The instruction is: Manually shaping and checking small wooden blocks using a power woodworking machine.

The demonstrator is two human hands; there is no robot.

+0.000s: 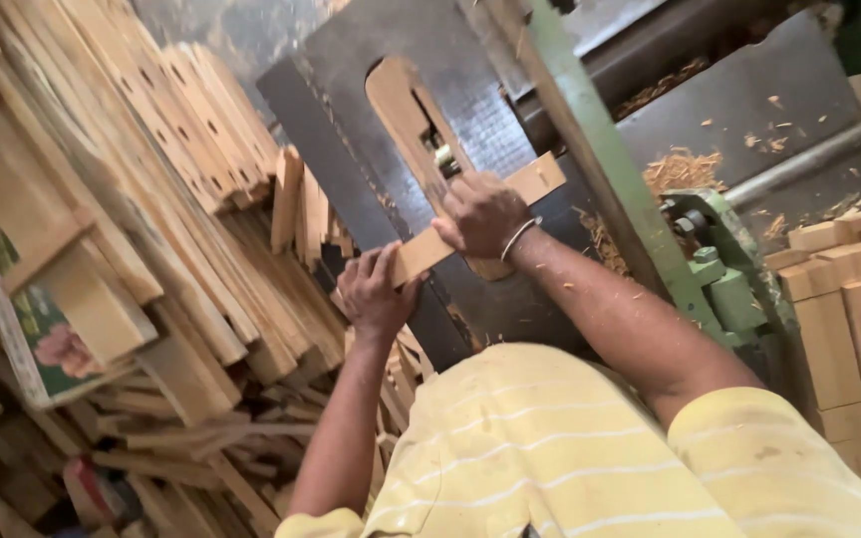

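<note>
A great heap of cut wooden slats [151,189] fills the left side, leaning and lying across one another loose, with no bin or box around them; some carry small slots. Next in size is the dark metal machine table [351,130], tilted across the view, with a long opening [406,110] in its top where pale wood and a bit of the cutter show inside. A green painted frame bar [590,149] crosses the machine, and beyond it the grey bed holds scattered wood shavings [685,169]. At the right edge stands a stack of squared wooden blocks [849,309], set close side by side. A picture with a pink flower [37,344] leans among the slats at lower left. The wooden strip [470,224] lies flat on the machine table, across the lower end of the opening. The right hand [480,214], a bangle at the wrist, presses down on the strip's middle, fingers closed over it. The left hand [376,289] grips the strip's near end, fingers spread along it. The hands sit apart, both clamped on that one piece.
</note>
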